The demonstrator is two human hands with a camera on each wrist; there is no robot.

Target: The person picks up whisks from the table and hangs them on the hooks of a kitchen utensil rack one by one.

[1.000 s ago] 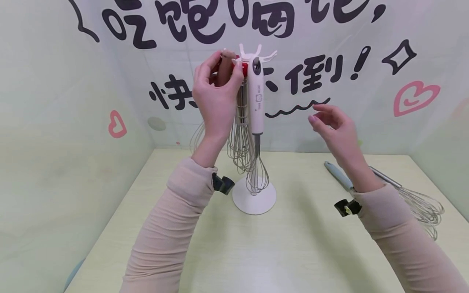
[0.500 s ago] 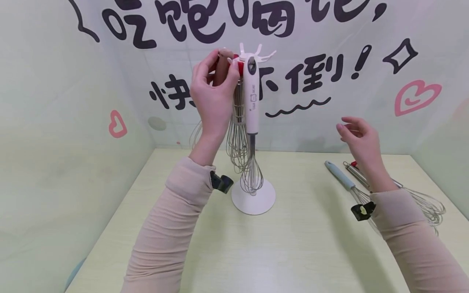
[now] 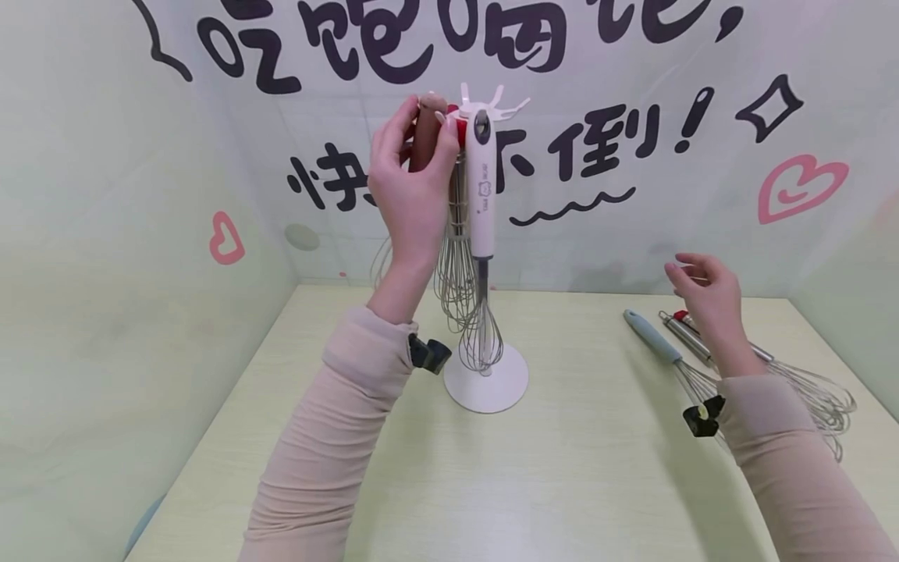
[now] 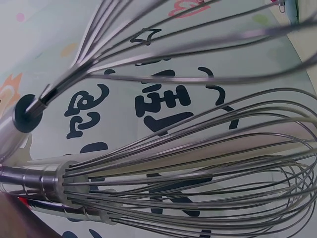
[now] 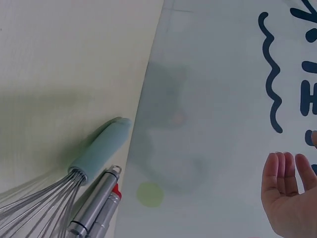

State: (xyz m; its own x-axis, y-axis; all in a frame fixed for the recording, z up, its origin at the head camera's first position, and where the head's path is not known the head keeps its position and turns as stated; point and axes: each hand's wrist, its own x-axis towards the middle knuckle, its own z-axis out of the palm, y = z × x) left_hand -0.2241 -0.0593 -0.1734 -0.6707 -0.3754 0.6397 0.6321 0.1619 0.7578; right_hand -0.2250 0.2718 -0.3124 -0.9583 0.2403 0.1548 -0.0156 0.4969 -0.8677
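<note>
My left hand is at the top of a white whisk stand, its fingers and thumb around the brown handle of a whisk. Most of that whisk is hidden behind the hand and wrist. On the stand, a white-handled whisk hangs in front, and beside it hangs a steel whisk with a red end. The left wrist view is filled by wire loops of hanging whisks. Raised above the table at the right, my right hand has loosely bent fingers and holds nothing.
A whisk with a light blue handle lies on the table at the right. Next to it are steel-handled whisks, one with a red end. The patterned backdrop stands close behind the stand.
My right hand has moved right and down, away from the stand and over towards the loose whisks. The hanging white-handled whisk has swung slightly left. My left hand has hardly moved.
</note>
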